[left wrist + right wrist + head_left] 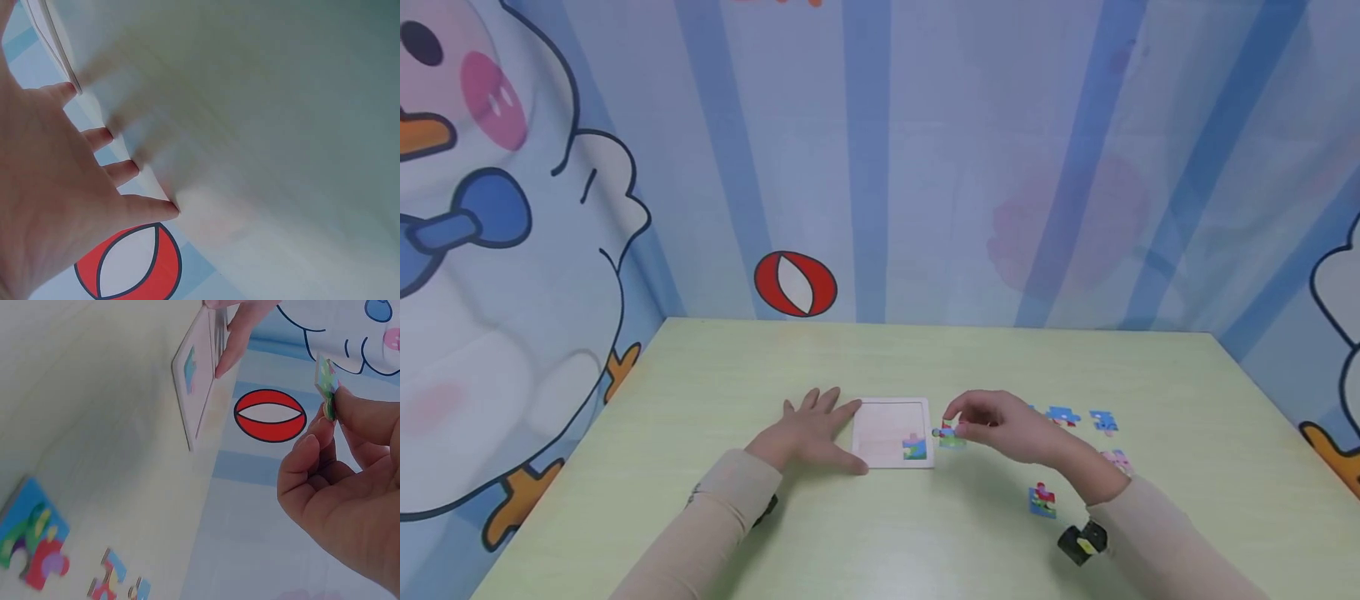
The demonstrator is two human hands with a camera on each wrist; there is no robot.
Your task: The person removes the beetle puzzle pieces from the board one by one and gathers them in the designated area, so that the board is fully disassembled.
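A square white puzzle tray (891,399) lies on the table, with one puzzle piece (914,448) set in its near right corner. My left hand (808,433) is spread flat at the tray's left side, the thumb and one fingertip right at its edge. Between thumb and fingers my right hand (1007,425) pinches a colourful puzzle piece (326,384), held just right of the tray. In the right wrist view that piece is seen nearly edge-on, the thumb over part of it.
Loose pieces lie to the right: a red and blue piece (1042,500) near the front, a blue piece (1103,422), another blue piece (1063,416) and a pink piece (1117,461) partly behind the right forearm. A printed curtain (940,167) hangs behind the table (760,358).
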